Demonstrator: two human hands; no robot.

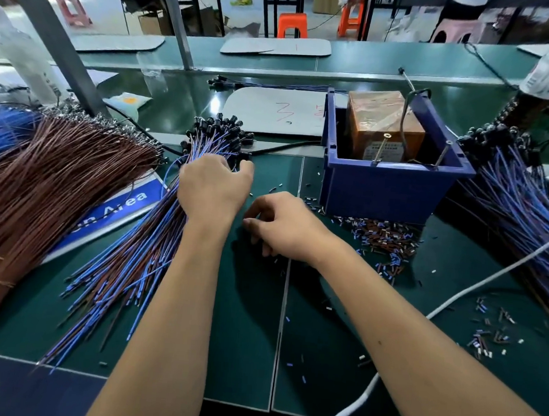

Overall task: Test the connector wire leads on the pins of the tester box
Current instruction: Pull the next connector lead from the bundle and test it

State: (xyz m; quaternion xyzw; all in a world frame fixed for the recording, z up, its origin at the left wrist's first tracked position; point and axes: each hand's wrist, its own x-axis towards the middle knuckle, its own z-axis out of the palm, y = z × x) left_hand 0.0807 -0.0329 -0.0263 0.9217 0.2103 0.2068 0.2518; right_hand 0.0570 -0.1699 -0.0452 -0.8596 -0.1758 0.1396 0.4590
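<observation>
Both hands' fingers [237, 169] at the connector wire leads [140, 247], tester box [382, 127] well apart

Both forearms are stretched forward; the left hand [214, 187] is reached out with fingers curled down, the right hand [285, 226] is loosely curled.

- A factory assembly floor, with long workbenches topped in dark green matting [252, 320] set in rows.
- Big loose bundles of thin brown wires [41, 178] and blue-and-brown leads with black connector ends [140, 247] lie heaped on the bench.
- Clipped bits of wire insulation [384, 241] litter the mat.
- Orange plastic stools [292, 24] and brown cardboard cartons [153, 20] stand on the bare floor beyond.
</observation>
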